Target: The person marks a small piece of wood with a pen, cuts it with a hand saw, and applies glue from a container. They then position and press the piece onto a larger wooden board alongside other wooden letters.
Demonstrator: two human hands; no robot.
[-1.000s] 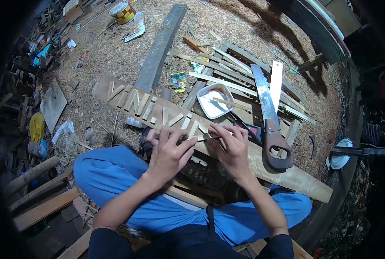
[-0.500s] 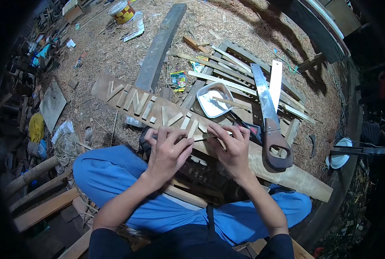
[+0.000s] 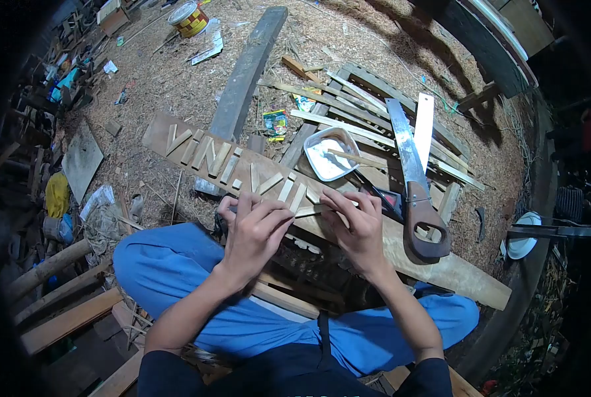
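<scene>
A long wooden board (image 3: 451,276) lies across in front of my crossed legs, with short wooden strips arranged on it in letter-like shapes. Between my hands is a short wooden strip (image 3: 311,210), low on the board beside other pieces. My left hand (image 3: 257,226) pinches near its left end, fingers bent. At the other end, the fingertips of my right hand (image 3: 356,228) close on the strip, partly hiding it. A handsaw (image 3: 411,169) rests on the board's right part. Beyond the board, a white tub (image 3: 317,165) holds white paste and a thin stick (image 3: 356,157).
Long thin wood strips (image 3: 368,135) lie on a slatted frame behind the tub. A thick grey beam (image 3: 246,79) stretches away over shavings-covered ground. A yellow-and-red can (image 3: 191,21) stands far off. Scrap wood (image 3: 70,317) lies at left.
My left fingertips have shifted slightly left, baring a little more of the strip's left end. My right hand stays almost still, and the pieces keep their layout.
</scene>
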